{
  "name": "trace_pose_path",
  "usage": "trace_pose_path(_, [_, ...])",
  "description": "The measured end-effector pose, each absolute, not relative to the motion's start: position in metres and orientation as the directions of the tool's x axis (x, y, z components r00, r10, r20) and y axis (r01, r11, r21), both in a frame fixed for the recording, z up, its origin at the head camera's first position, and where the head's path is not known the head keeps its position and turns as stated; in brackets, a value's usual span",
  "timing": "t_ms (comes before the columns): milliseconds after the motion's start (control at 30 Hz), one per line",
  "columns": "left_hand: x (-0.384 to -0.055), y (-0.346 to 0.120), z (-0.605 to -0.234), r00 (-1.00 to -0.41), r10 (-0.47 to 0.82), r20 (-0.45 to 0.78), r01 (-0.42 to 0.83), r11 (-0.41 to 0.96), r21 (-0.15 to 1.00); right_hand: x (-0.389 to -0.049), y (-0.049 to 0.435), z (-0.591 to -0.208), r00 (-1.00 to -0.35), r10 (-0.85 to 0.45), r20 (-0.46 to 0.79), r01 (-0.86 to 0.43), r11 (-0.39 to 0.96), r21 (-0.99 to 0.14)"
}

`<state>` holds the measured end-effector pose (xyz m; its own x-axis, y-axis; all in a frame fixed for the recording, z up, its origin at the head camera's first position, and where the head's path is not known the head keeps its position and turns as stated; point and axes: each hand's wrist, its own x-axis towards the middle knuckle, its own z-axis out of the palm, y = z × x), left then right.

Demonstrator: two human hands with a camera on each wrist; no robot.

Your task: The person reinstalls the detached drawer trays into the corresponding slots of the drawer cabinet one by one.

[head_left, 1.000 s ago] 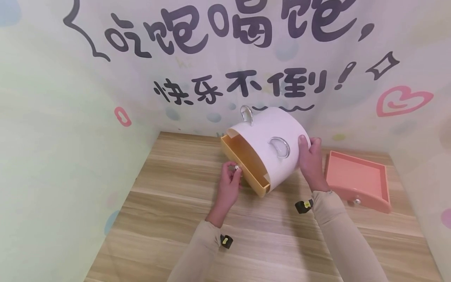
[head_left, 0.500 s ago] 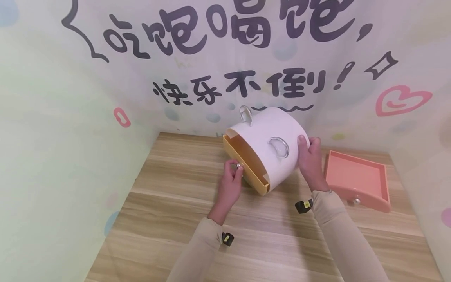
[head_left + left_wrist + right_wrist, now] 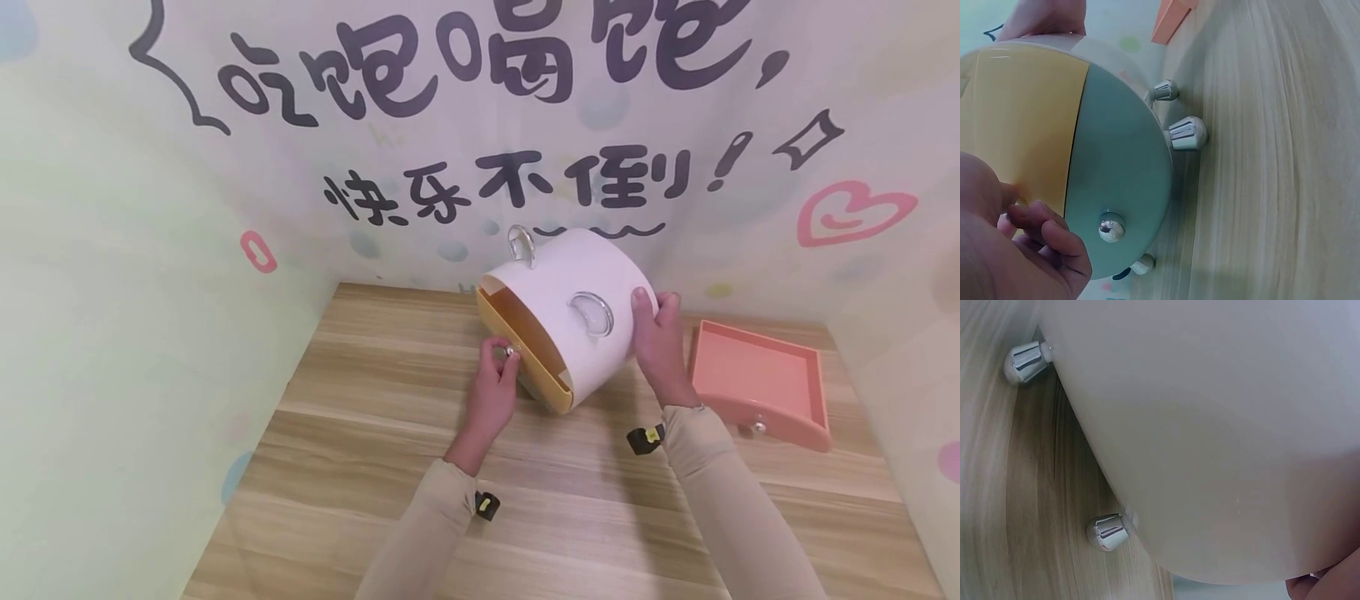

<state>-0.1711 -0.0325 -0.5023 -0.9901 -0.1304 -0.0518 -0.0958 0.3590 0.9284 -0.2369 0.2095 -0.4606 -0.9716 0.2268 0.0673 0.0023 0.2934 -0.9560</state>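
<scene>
A rounded white storage box [image 3: 577,275] with two silver ear-shaped loops [image 3: 592,313] stands near the back wall. Its yellow drawer [image 3: 1022,112] sticks out only slightly at the upper front. My left hand [image 3: 491,396] pinches the small silver knob [image 3: 511,351] of that drawer. Below it, in the left wrist view, a green drawer [image 3: 1125,144] sits in the box with its own round knob [image 3: 1111,227]. My right hand [image 3: 662,350] holds the back end of the box, thumb on the near side; part of its fingers is hidden behind the edge.
To the right, a pink drawer [image 3: 757,371] with a silver knob lies on the wooden table [image 3: 360,467]. Silver feet [image 3: 1188,134] hold the box off the wood. A lettered wall [image 3: 420,258] rises close behind, and side walls flank the table.
The yellow drawer has slid further into the white box, with my left hand moving slightly right and up on its knob. My right hand has stayed on the back end.
</scene>
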Motion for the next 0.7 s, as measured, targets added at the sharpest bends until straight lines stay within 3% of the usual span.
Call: trace_pose_path(700, [-0.1768,-0.0304,-0.5107,-0.995,-0.082,-0.055,-0.075,0.276,0.958,-0.2386,0.2089,-0.4635,-0.967,0.239,0.091,-0.02,0.282,-0.959])
